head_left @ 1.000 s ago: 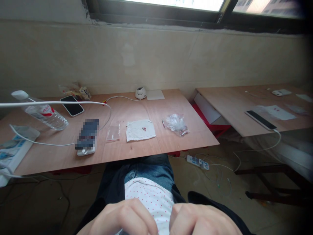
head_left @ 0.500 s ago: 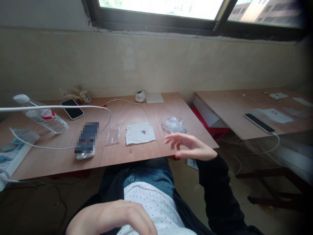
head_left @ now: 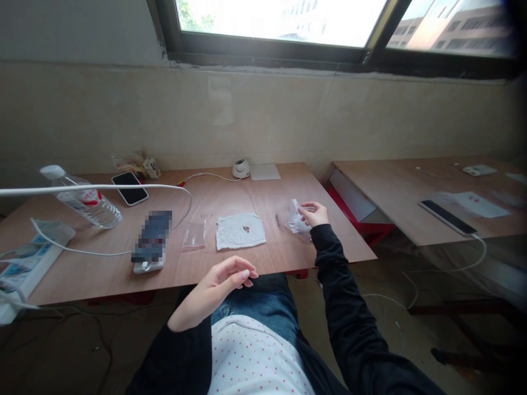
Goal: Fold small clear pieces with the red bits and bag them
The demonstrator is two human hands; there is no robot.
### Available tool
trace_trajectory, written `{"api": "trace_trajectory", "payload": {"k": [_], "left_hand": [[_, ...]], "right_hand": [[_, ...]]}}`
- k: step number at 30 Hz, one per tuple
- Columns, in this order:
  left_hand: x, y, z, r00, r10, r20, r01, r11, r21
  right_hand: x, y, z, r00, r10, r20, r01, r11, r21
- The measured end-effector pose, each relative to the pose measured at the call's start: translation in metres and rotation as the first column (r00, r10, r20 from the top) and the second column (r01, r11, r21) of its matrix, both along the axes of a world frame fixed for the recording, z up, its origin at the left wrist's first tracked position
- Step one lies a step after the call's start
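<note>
My right hand (head_left: 315, 214) pinches the upper part of a crumpled clear plastic bag (head_left: 295, 223) on the right side of the table. My left hand (head_left: 228, 277) hovers at the table's front edge with its fingers loosely bent, and nothing shows in it. Just beyond it lies a white cloth (head_left: 230, 236) with small dark reddish pieces (head_left: 246, 229) on it, too small to name. Left of the cloth is a flat clear zip bag (head_left: 195, 234).
A phone on a white power bank (head_left: 148, 267), a tilted water bottle (head_left: 88, 197), another phone (head_left: 130, 188) and a power strip (head_left: 37, 263) occupy the left. A white dome camera (head_left: 241, 169) stands at the back. A white cable (head_left: 102, 187) crosses the left side. A second table (head_left: 395, 203) is at right.
My right hand has moved forward and closed on the crumpled plastic bag, lifting its top. My left hand has risen from my lap towards the table edge. The view has shifted slightly.
</note>
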State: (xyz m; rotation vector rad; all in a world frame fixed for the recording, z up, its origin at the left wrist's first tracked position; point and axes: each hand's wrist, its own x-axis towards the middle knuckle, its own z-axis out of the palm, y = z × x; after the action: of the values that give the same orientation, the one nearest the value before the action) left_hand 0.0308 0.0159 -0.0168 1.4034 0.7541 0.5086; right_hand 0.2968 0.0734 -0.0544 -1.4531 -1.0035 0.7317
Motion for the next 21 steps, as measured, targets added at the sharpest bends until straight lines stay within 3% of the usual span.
{"api": "trace_trajectory", "payload": {"k": [6,8,11,15,21], "left_hand": [[0.014,0.014,-0.018,0.965,0.26,-0.02,-0.254,0.955,0.151],[0.023,0.022,-0.025,0.945,0.325,0.031,-0.324,0.923,0.206],[0.037,0.034,-0.037,0.926,0.367,0.09,-0.377,0.89,0.255],[0.046,0.042,-0.047,0.915,0.383,0.128,-0.403,0.883,0.242],[0.044,0.038,-0.047,0.912,0.36,0.197,-0.397,0.895,0.203]], "right_hand": [[-0.02,-0.005,-0.024,0.972,0.017,-0.235,-0.027,0.999,-0.041],[-0.039,-0.013,-0.032,0.876,0.084,-0.475,-0.122,0.991,-0.049],[-0.068,-0.023,-0.037,0.736,0.166,-0.657,-0.248,0.968,-0.034],[-0.089,-0.028,-0.033,0.654,0.207,-0.727,-0.302,0.953,-0.001],[-0.086,-0.027,-0.03,0.616,0.293,-0.731,-0.391,0.92,0.04]]}}
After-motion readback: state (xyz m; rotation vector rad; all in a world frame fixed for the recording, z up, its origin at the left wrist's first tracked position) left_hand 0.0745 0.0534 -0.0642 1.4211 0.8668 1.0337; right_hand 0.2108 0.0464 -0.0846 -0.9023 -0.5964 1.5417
